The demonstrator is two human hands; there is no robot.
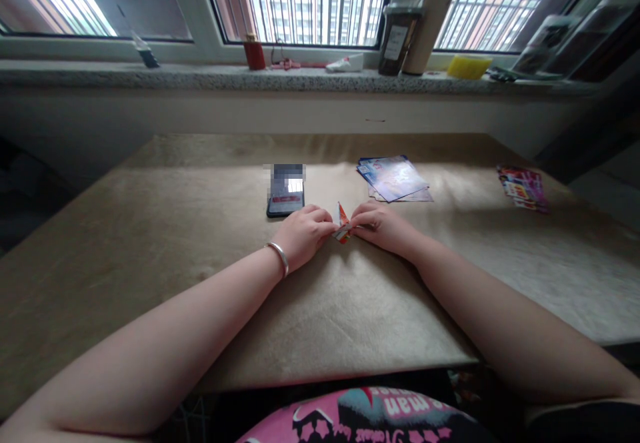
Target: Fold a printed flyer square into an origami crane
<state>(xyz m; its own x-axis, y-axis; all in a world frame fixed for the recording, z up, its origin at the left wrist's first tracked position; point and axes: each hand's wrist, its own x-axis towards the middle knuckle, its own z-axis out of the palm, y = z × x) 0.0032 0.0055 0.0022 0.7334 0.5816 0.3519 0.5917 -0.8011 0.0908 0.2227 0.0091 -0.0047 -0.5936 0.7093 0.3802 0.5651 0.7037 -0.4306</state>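
Between my two hands is a small piece of folded paper (343, 231), orange and white, with a pointed tip standing up. My left hand (306, 233), with a silver bangle on the wrist, pinches its left side. From the other side, the fingertips of my right hand (381, 226) pinch the right edge. My fingers cover parts of the paper, so its full shape is hard to make out. Just beyond my left hand lies a dark smartphone (286, 204). Past my right hand rests a loose stack of printed paper sheets (395, 177).
Colourful printed cards (524, 188) lie at the table's right side. The table (150, 249) has a tan cover. Along the granite windowsill (190, 77) stand a red container (255, 55), a dark jar (397, 39) and a yellow sponge-like block (469, 67).
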